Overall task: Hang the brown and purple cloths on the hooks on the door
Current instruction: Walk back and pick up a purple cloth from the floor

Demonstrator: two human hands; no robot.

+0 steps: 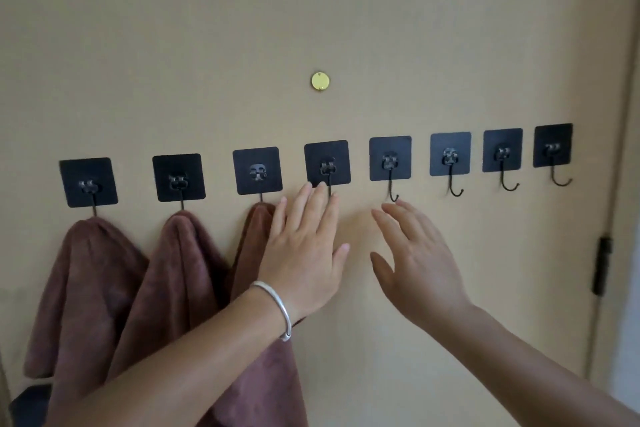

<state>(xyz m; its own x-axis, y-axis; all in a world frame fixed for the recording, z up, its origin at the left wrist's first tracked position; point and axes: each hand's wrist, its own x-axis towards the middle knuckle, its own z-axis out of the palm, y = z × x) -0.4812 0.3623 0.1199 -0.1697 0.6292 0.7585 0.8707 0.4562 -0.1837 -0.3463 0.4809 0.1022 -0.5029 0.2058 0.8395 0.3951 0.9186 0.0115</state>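
Note:
Several black square adhesive hooks run in a row across the tan door [311,10]. Three brown cloths hang from the three leftmost hooks: one [79,281], a second [173,270], a third [252,239]. My left hand [304,253], a silver bangle on its wrist, is raised with straight fingers just right of the third cloth, fingertips over the fourth hook [327,163]. My right hand [415,260] is spread open below the fifth hook [390,159]. Neither hand holds anything. No purple cloth is in view.
Three more bare hooks [502,152] continue to the right. A small brass peephole disc [320,81] sits above the row. A dark hinge [602,265] is on the door's right edge, beside the frame. A dark object [27,406] shows at bottom left.

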